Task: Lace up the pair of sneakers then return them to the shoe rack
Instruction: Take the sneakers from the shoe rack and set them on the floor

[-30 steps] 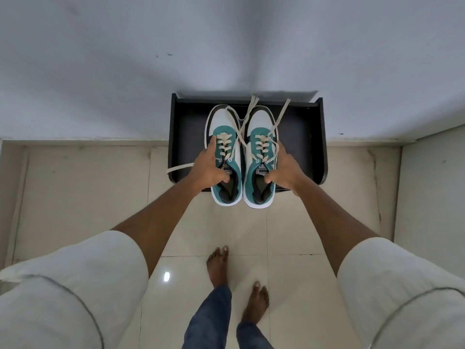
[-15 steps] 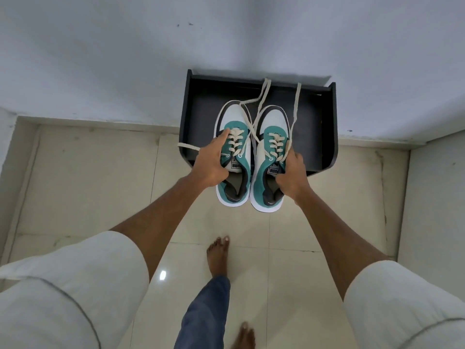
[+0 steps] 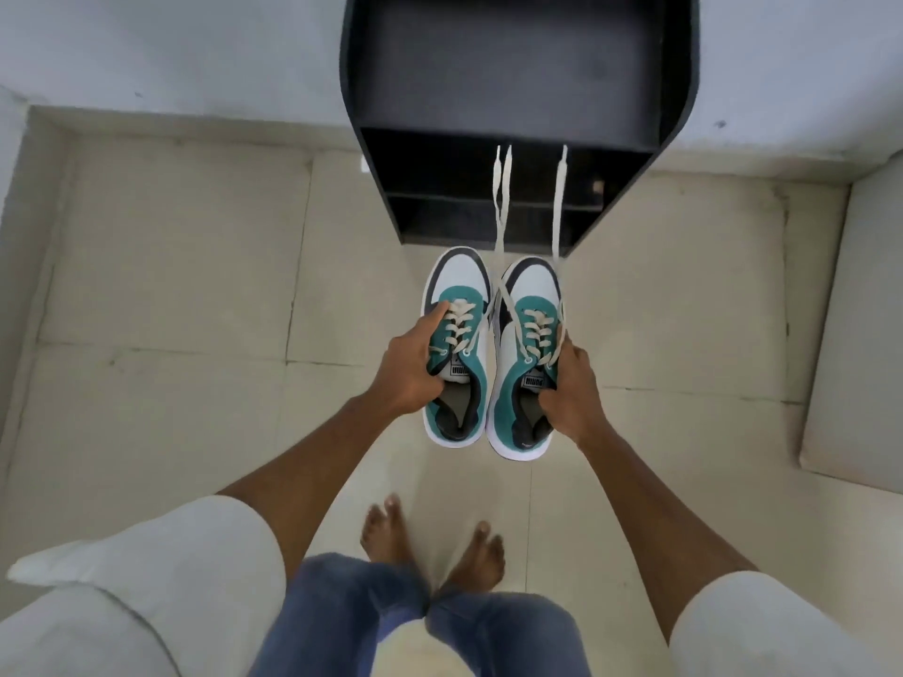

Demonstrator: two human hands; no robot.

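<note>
Pale floor tiles (image 3: 171,266) fill most of the head view, with a light wall along the upper edge and a black shoe rack (image 3: 518,90) standing at upper centre. Compared with a moment ago, the sneakers have dropped from in front of the rack's top surface to the middle of the frame, below its open front, so the person seems to be lowering them toward a lower shelf rather than the top. The left hand (image 3: 405,368) is clamped on the left sneaker (image 3: 459,354) at its collar, forefinger stretched along the eyelets; the right hand (image 3: 569,388) grips the right sneaker (image 3: 527,354) likewise. Both are laced but untied, loose lace ends (image 3: 503,197) dangling across the rack front. Its visible shelves look bare, though the dark interior hides detail.
</note>
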